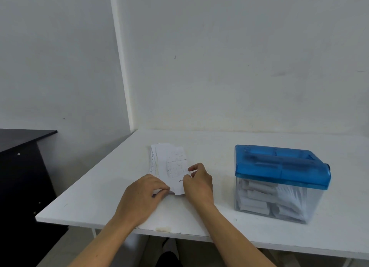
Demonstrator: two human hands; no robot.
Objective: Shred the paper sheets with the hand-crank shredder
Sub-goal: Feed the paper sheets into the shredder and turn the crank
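Note:
A small stack of printed white paper sheets (169,163) lies on the white table (219,147), left of centre. My left hand (141,194) pinches the near left corner of the top sheet. My right hand (198,183) pinches that sheet's near right edge between thumb and fingers. The hand-crank shredder (281,163) stands to the right, apart from both hands: a blue translucent lid on a clear bin holding shredded and rolled paper. Its crank handle is not visible.
A black cabinet (22,167) stands left of the table, across a gap. White walls meet in a corner behind the table. The table's near edge (179,233) is chipped just below my forearms.

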